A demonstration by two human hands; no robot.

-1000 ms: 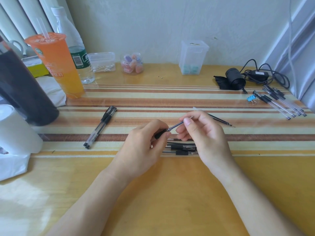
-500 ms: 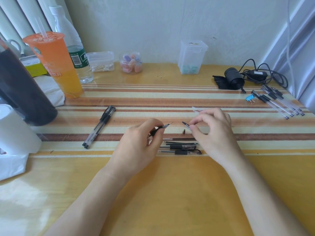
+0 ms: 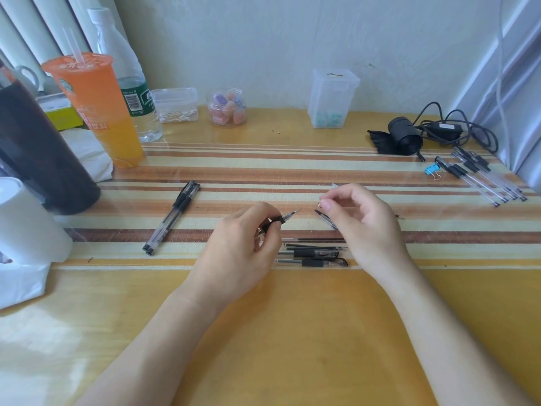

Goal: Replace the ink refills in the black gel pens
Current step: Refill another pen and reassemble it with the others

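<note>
Gel pen front (image 3: 281, 220), with its black grip and sharp tip, is pinched in the left hand (image 3: 243, 244) over the middle of the desk (image 3: 292, 332). The right hand (image 3: 363, 221) pinches a small clear piece (image 3: 326, 219), held apart from the tip. It may be a cap, but I cannot tell. Loose pens and thin refills (image 3: 310, 253) lie just under the hands. Two whole pens (image 3: 172, 218) lie toward the left edge, and a bunch of pens (image 3: 483, 177) by the right edge. It looks like lots is left to do.
</note>
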